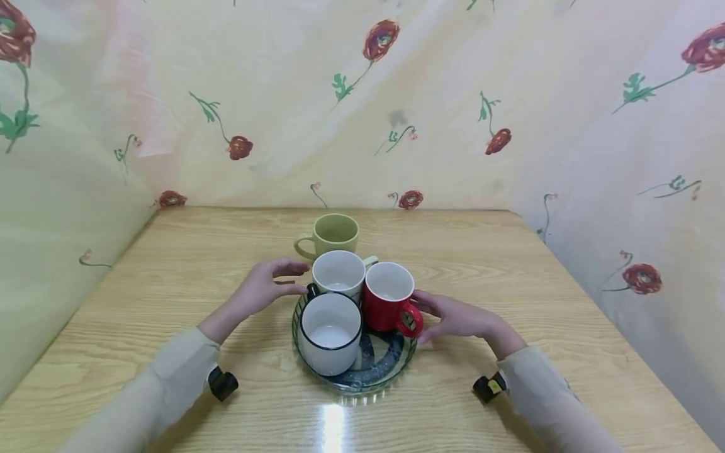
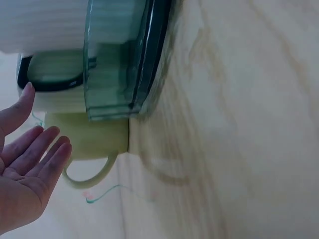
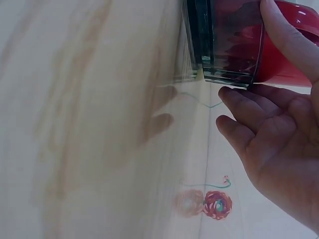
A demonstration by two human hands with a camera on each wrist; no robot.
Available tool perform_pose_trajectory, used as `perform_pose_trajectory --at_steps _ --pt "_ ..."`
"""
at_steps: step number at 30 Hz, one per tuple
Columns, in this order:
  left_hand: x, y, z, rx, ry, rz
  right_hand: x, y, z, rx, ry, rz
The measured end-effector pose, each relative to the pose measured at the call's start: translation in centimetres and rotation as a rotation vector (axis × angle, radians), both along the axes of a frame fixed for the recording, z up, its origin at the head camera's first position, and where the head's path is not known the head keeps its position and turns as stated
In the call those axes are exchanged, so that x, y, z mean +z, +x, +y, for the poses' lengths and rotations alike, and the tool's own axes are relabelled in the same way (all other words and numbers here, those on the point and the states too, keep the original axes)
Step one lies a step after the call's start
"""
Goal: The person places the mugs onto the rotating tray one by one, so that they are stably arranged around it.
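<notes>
A round glass dish [image 1: 396,366] with a dark base carries three mugs. In front is a white mug with a black rim [image 1: 330,352]; behind it stands a plain white mug [image 1: 338,272], and a red mug [image 1: 382,309] with a white inside is on the right. My left hand [image 1: 262,290] is at the dish's left side, fingers extended and thumb close to the black handle [image 2: 55,85]. On the right, my right hand [image 1: 455,316] has its fingers spread at the dish's wall and its thumb by the red mug's handle [image 1: 409,319]. Neither hand grips anything.
An olive-green mug [image 1: 335,234] stands on the wooden table [image 1: 187,270] just behind the dish, its handle to the left. Flower-printed cloth [image 1: 294,94] hangs along the table's back and sides. Both wrists wear small black devices [image 1: 222,384].
</notes>
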State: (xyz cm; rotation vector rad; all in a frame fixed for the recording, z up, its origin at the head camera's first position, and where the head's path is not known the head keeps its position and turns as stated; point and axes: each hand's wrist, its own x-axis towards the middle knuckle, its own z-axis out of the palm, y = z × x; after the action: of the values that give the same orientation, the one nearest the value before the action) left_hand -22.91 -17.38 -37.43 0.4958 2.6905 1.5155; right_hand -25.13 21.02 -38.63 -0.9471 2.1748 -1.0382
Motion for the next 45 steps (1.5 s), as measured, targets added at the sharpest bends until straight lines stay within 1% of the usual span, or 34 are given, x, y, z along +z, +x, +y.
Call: perform_pose_trajectory --at_steps 2,4,6,10,12,16,19,21,24,29,33,37,41,43,45 --pt "0.2 -0.5 -0.3 0.008 -0.01 0.012 0.1 0.0 0.0 -0.001 0.001 0.006" --pt "0.3 -1.2 -0.6 0.031 0.0 0.025 0.1 0.0 0.1 -0.003 0.007 0.014" --pt "0.5 -2.0 -0.9 0.072 0.025 0.031 0.2 0.1 0.2 -0.005 0.013 0.024" --pt "0.7 -3.5 -1.4 0.156 0.089 0.008 0.3 0.2 0.2 -0.005 0.024 0.035" --pt "0.6 -4.1 -1.5 0.184 0.113 -0.003 0.4 0.2 0.2 -0.007 0.029 0.034" --pt "0.0 -5.3 -1.4 0.215 0.147 -0.008 0.4 0.3 0.3 -0.017 0.029 0.023" --pt "-0.4 -6.0 -1.1 0.235 0.163 -0.023 0.3 0.3 0.3 -0.019 0.026 0.017" --pt "-0.7 -6.3 -1.0 0.239 0.173 -0.042 0.3 0.3 0.3 -0.018 0.022 0.011" --pt "-0.9 -6.9 -0.7 0.228 0.188 -0.075 0.2 0.3 0.3 -0.014 0.016 0.008" --pt "-1.0 -7.6 -0.5 0.207 0.196 -0.123 0.0 0.1 0.2 -0.014 0.025 0.006" --pt "-1.1 -8.0 -0.2 0.197 0.174 -0.14 0.0 0.0 0.0 -0.01 0.027 -0.012" --pt "-1.2 -8.3 0.1 0.202 0.159 -0.138 0.1 0.0 -0.1 -0.006 0.04 -0.021" --pt "-1.1 -8.7 0.3 0.215 0.196 -0.141 0.1 0.0 -0.1 -0.005 0.056 -0.019" --pt "-1.1 -9.0 0.5 0.199 0.224 -0.157 0.1 0.1 0.1 -0.007 0.055 -0.023" --pt "-1.2 -9.3 0.8 0.163 0.262 -0.19 0.2 0.1 0.3 -0.008 0.052 -0.03"
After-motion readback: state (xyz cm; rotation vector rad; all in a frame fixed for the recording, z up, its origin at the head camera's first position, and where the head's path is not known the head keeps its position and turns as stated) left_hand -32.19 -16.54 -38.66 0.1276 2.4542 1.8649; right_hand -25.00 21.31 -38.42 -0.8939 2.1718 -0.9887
